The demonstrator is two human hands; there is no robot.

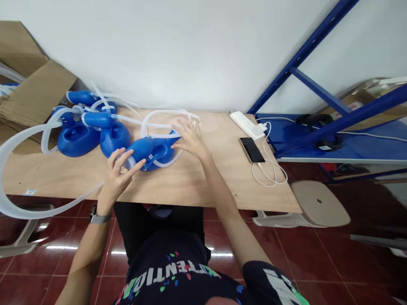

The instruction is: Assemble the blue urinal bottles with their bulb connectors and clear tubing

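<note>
A blue plastic pump-like part [152, 151] with clear tubing [165, 116] lies on the wooden table [190, 182] in front of me. My left hand [119, 171] curls its fingers round the clear end piece at the part's left end. My right hand [190, 140] rests on the part's right side with fingers stretched out, touching the blue body and the tubing. A watch sits on my left wrist.
Several more blue parts [92, 131] with tubes lie at the table's left. A cardboard box [28, 93] stands far left. A power strip [246, 123] and a phone [252, 149] on a white cable lie at the right. Blue shelving [333, 127] and a beige stool [318, 203] stand beyond.
</note>
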